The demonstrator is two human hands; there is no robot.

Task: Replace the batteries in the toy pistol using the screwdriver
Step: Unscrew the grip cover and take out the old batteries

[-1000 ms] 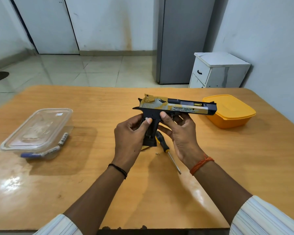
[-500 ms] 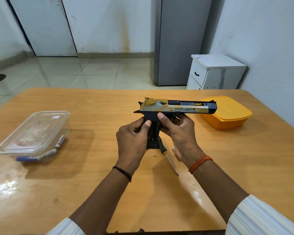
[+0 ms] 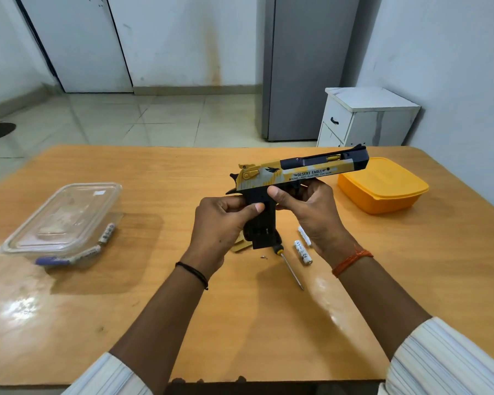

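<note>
Both hands gripping toy pistol (image 3: 297, 173) above counter (image 3: 154, 309): left hand (image 3: 221, 223), right hand (image 3: 311, 212). Screwdriver (image 3: 288, 263), two batteries (image 3: 303, 252) beneath pistol.

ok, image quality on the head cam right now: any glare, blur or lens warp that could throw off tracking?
Head view: window glare streaks the table at lower left and near the right hand; wide-angle warp bows the table's far edge; soft shadows fall beside the clear container; the toy pistol lettering reads sharp, so little motion blur; sleeves at the bottom corners look slightly soft.
</note>
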